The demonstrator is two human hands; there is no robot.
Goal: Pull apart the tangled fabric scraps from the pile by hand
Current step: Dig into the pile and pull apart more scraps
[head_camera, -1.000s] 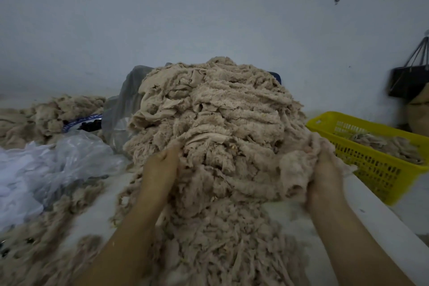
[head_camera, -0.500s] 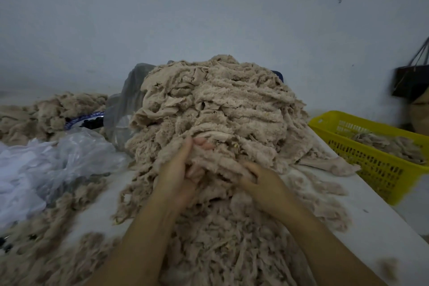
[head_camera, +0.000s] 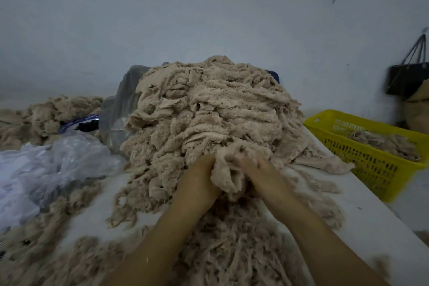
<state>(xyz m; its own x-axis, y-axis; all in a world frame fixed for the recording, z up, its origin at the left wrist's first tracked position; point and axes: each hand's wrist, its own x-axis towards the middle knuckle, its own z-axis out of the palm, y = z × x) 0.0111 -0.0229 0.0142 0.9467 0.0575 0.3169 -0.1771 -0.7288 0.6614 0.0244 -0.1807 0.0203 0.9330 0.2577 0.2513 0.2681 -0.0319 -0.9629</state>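
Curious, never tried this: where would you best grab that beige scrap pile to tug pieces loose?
Likely its near lower edge, from the front: the scrap pile slopes down there with loose ends free, where left hand and right hand grip a clump.

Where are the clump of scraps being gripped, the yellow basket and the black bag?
clump of scraps [head_camera: 227,169], head view, on its bunched middle.
yellow basket [head_camera: 362,160], head view, on its perforated front wall.
black bag [head_camera: 406,79], head view, on its dark body.

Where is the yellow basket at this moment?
In the head view, the yellow basket sits at the far right, just right of the big scrap pile and below the hanging dark bag.
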